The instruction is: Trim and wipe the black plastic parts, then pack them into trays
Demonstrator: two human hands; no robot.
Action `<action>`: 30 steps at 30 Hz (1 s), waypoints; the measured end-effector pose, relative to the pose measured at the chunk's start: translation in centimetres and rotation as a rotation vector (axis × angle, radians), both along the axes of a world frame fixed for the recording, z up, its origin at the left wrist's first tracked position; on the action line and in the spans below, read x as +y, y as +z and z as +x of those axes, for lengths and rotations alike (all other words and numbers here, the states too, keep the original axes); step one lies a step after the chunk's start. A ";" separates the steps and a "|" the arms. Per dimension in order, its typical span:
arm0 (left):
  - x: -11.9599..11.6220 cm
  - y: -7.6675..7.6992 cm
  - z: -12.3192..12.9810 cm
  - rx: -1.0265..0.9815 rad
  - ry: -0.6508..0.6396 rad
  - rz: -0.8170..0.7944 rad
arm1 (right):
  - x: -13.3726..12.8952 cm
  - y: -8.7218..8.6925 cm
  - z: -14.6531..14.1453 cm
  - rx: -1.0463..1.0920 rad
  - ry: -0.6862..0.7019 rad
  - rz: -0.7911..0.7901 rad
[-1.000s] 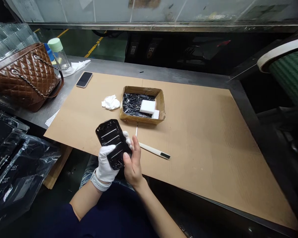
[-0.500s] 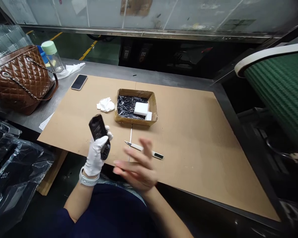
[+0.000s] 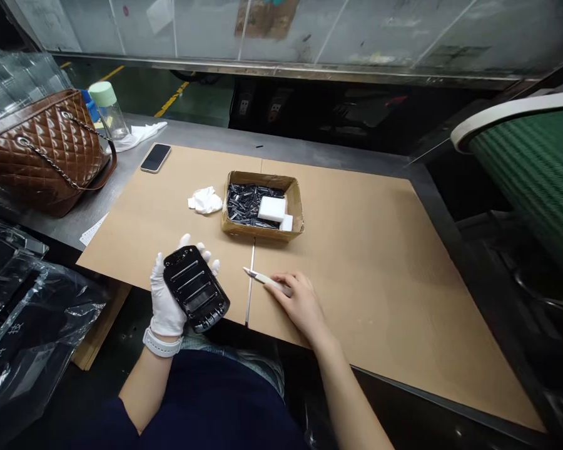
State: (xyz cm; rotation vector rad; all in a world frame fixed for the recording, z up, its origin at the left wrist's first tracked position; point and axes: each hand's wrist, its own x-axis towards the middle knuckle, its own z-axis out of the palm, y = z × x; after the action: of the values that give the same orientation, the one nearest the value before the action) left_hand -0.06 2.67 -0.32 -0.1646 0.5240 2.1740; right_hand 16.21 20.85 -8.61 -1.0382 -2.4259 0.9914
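Note:
A glossy black moulded part (image 3: 196,289) with raised ridges lies face up in my left hand (image 3: 166,307), which wears a white glove and has its fingers around the part's far edge. My bare right hand (image 3: 301,302) rests on the cardboard with its fingers closed over the handle of a craft knife (image 3: 263,279). The knife's blade points to the left, across the seam in the cardboard. Beyond the hands stands a cardboard box (image 3: 263,235) with thin black pieces (image 3: 246,203) and white blocks (image 3: 272,208) in it.
Brown cardboard sheets (image 3: 375,275) cover the metal table. A crumpled white cloth (image 3: 205,200) lies left of the box, a phone (image 3: 156,157) farther back. A brown quilted bag (image 3: 51,150) and a bottle (image 3: 109,111) stand at the left. A green-covered object (image 3: 535,150) juts in at the right.
The black part has turned so that its broad ridged face shows. My right hand has moved right and down onto the knife, and its fingers have closed on the handle.

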 end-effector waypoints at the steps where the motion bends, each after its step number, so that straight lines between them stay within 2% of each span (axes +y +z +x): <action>1: 0.3 0.0 0.3 -0.027 -0.014 -0.004 | -0.5 -0.1 0.4 0.039 -0.041 -0.017; 3: 0.8 0.0 1.0 -0.059 -0.026 -0.015 | -1.7 0.9 0.4 0.122 -0.112 -0.063; 5: 1.3 0.1 1.9 -0.063 -0.018 -0.017 | -3.1 3.1 -0.4 0.188 -0.111 -0.089; 8: 1.6 0.5 2.9 -0.032 0.015 -0.001 | -5.9 7.0 -2.0 0.232 0.112 -0.010; 10: 1.6 0.9 3.4 -0.006 0.045 0.001 | -7.6 8.8 -3.0 0.247 0.260 0.089; 11: 1.6 1.2 3.6 0.004 0.059 0.000 | -8.4 9.4 -3.3 0.263 0.284 0.132; 14: 1.6 1.8 3.9 0.025 0.087 -0.009 | -9.7 10.0 -4.0 0.304 0.267 0.212; 19: 1.7 2.2 4.3 0.079 0.095 -0.036 | -9.9 10.0 -4.3 0.282 0.263 0.269; 25: 1.7 2.2 4.5 0.112 0.103 -0.105 | -9.9 10.2 -4.2 0.248 0.270 0.246; 30: 1.7 2.3 4.5 0.082 0.116 -0.057 | -9.8 10.1 -4.1 0.264 0.288 0.259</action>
State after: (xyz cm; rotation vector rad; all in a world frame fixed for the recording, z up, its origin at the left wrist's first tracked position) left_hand 4.46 4.40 2.02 -0.1404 0.6375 2.2875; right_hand 12.06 11.02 1.54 -0.4505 -2.4366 0.8085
